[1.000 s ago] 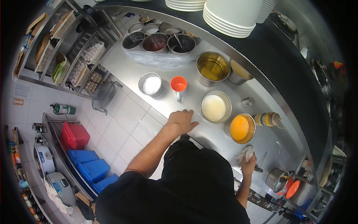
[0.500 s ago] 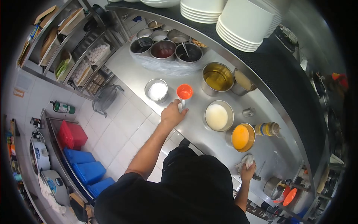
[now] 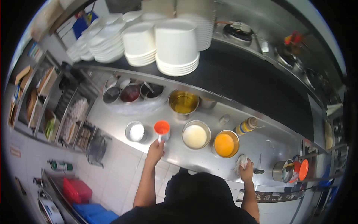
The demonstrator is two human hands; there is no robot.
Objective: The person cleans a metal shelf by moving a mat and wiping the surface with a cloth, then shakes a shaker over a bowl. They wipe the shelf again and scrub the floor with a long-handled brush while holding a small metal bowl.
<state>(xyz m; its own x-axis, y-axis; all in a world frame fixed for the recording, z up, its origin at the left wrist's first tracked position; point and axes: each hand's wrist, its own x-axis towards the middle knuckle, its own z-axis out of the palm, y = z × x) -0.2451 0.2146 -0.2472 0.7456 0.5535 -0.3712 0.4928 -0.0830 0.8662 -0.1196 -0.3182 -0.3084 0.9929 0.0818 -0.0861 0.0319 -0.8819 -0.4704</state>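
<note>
My left hand point(image 3: 155, 151) is closed on the handle of an orange measuring cup point(image 3: 162, 127) at the counter's front. Left of the cup stands a metal bowl of white powder point(image 3: 137, 131). To its right are a pot of cream-coloured liquid point(image 3: 195, 136) and a pot of orange liquid point(image 3: 224, 145). My right hand point(image 3: 246, 171) grips a white cloth point(image 3: 242, 162) on the steel counter, with a small ladle point(image 3: 259, 171) lying just to its right.
Behind stand a pot of yellow oil point(image 3: 183, 103), a squeeze bottle point(image 3: 247, 126) and a small metal shaker point(image 3: 224, 119). Sauce pots point(image 3: 130, 93) sit at the back left. Stacked white bowls point(image 3: 176, 48) fill the raised shelf point(image 3: 238, 71). A metal pot point(image 3: 282, 170) stands at the right.
The view has swung upward and to the right, showing more of the raised shelf. Both hands keep their holds on the orange cup and the cloth.
</note>
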